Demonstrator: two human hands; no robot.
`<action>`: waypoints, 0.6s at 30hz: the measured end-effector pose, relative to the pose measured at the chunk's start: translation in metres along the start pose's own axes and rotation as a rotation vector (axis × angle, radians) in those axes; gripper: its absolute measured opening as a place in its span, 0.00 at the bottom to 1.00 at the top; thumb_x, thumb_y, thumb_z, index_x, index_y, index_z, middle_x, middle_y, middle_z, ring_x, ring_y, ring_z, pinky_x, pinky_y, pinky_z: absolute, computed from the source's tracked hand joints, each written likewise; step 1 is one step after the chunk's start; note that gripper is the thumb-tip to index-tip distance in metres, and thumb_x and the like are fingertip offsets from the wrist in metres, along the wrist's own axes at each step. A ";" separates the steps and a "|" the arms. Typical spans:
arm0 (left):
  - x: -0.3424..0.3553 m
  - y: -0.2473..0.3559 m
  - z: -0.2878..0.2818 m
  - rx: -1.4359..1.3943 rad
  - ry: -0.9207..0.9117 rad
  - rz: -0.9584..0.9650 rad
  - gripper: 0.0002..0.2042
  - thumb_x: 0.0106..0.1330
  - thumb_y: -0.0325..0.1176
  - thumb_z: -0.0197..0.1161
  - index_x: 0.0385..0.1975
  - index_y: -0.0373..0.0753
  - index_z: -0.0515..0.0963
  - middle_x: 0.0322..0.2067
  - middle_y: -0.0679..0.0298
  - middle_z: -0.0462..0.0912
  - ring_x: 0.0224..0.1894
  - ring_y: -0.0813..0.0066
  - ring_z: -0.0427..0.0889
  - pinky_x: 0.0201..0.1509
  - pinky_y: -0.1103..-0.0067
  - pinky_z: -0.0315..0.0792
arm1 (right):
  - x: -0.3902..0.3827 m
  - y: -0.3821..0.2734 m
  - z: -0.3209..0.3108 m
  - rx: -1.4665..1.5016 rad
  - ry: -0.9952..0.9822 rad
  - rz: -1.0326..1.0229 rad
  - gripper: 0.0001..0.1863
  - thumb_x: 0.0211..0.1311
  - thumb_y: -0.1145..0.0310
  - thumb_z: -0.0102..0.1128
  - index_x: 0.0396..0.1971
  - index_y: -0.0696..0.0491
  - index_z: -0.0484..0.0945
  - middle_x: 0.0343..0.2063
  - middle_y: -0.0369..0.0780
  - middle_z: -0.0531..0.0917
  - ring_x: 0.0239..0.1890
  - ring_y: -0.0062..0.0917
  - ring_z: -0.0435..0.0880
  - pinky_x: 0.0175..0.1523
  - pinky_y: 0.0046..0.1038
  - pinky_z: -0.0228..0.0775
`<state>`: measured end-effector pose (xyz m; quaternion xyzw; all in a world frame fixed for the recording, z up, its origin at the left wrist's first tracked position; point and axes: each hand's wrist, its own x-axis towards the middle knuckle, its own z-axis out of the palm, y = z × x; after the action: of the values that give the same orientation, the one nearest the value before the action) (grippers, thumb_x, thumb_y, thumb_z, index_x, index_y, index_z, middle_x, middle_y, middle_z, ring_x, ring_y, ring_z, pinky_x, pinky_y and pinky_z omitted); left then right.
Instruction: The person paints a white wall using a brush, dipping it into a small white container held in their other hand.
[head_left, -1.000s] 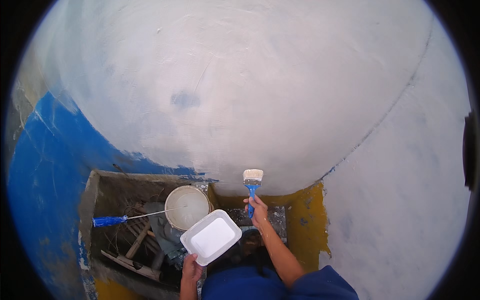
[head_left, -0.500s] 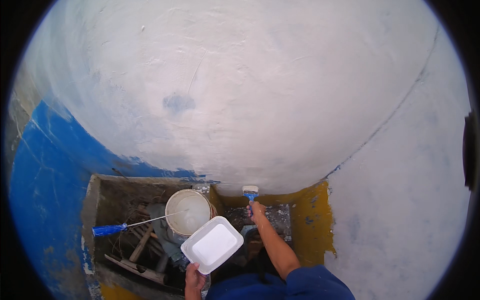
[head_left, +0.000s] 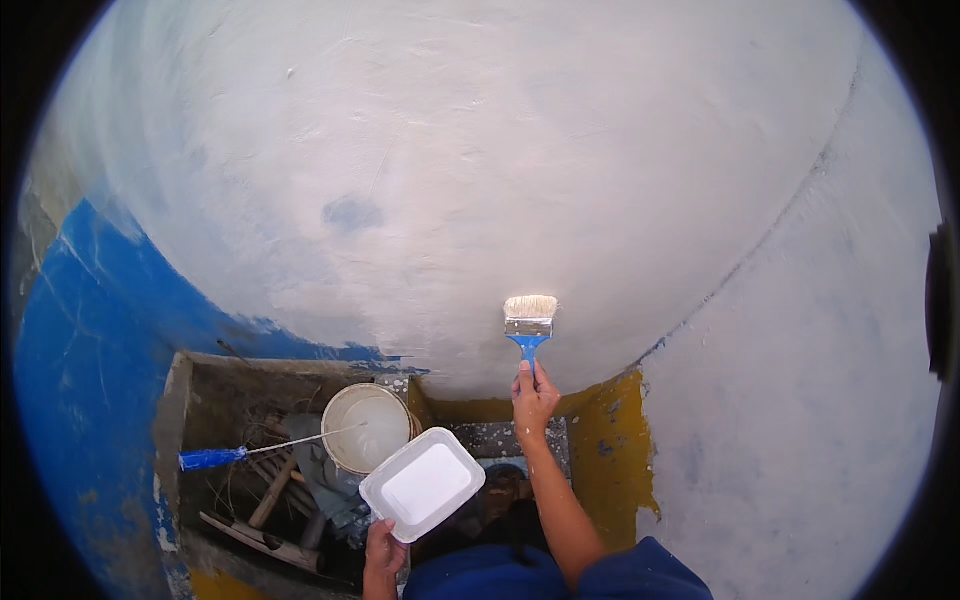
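A flat paintbrush (head_left: 530,322) with a blue handle and pale bristles is gripped by my right hand (head_left: 535,405). Its bristles point up at the whitish wall (head_left: 430,180), against its lower middle part. My left hand (head_left: 384,548) pinches the near-left corner of a shallow white tray (head_left: 425,484), which is held level with white paint in it. Just beyond the tray stands a round bucket (head_left: 328,412) of whitish liquid. Out of the bucket leans a thin rod with a blue handle (head_left: 212,458).
A concrete trough (head_left: 172,410) at lower left holds sticks, wooden pieces (head_left: 272,492) and a grey cloth (head_left: 318,474). Blue paint (head_left: 100,310) covers the left wall. A yellow-painted surface (head_left: 608,440) lies right of my right forearm. Another whitish wall (head_left: 780,400) joins at a corner.
My right hand has raised the brush from the wall's bottom edge to higher up, slightly rightward. The tray in my left hand has hardly moved.
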<state>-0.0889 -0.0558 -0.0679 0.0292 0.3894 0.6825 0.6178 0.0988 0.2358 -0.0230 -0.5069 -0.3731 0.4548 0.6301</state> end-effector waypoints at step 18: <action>0.002 0.002 0.013 -0.007 -0.016 0.032 0.31 0.56 0.32 0.60 0.60 0.26 0.61 0.56 0.52 0.73 0.57 0.59 0.75 0.62 0.65 0.70 | 0.004 -0.040 -0.063 0.009 0.157 0.192 0.13 0.65 0.62 0.57 0.33 0.57 0.80 0.11 0.33 0.71 0.09 0.14 0.63 0.13 0.19 0.50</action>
<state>-0.0842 -0.0475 -0.0586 0.0387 0.3815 0.6933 0.6102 0.1670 0.2177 0.0030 -0.5715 -0.2702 0.4737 0.6131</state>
